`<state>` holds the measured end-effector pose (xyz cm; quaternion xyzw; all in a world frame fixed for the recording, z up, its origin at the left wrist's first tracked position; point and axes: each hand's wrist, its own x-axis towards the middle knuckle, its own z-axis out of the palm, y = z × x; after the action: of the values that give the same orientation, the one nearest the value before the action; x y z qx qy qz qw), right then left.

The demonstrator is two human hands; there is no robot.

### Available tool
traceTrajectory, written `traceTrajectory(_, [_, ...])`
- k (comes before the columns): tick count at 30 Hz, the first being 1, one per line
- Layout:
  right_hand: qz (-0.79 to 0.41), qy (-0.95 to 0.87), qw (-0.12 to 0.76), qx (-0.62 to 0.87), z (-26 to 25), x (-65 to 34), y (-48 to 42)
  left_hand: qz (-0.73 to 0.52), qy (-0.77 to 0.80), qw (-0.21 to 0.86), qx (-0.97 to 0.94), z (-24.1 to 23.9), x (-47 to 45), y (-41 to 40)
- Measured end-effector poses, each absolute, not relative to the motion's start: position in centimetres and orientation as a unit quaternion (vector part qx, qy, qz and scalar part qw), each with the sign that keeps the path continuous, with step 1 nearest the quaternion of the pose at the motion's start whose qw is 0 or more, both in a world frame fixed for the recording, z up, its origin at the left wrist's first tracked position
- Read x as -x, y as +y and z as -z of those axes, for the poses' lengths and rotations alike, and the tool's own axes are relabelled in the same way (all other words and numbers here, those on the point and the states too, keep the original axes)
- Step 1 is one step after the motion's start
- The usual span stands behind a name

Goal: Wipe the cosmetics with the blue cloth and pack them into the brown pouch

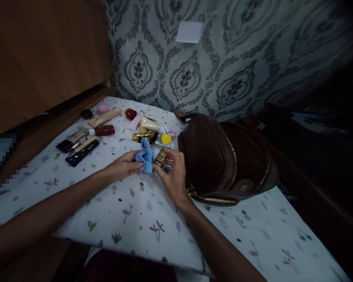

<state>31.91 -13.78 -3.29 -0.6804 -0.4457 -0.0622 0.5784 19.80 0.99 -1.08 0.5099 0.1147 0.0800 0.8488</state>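
Two hands (175, 174), one blue cloth (145, 156)

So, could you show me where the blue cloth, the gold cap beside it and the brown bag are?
Blue cloth (146, 156): head view, middle of its crumpled surface.
Gold cap (161, 158): head view, its shiny side.
Brown bag (206, 150): head view, its leather-like front panel.

Cloth (145, 156): blue, crumpled, bunched upright, at jar's 9 o'clock, contact unclear. Jar (155, 151): pale body, partly hidden, tilted; gold faceted cap (161, 158) on, facing roughly 4 o'clock.
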Motion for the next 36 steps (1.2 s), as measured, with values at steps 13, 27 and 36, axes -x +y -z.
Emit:
traceTrajectory(13, [-0.04,-0.436,0.631,0.64,3.4,-32.3,-13.5,-0.145,0.199,0.785,-0.569,1.1,-20.0,1.4])
traceTrajectory(27, [-0.333,-0.301,0.737,0.505,2.4,-31.2,-13.3,-0.208,0.223,0.742,-0.598,1.2,-20.2,1.8])
traceTrajectory(36, [-0.391,-0.138,0.805,0.425,3.0,-31.7,-12.6,-0.158,0.157,0.709,-0.669,0.8,-19.9,1.8])
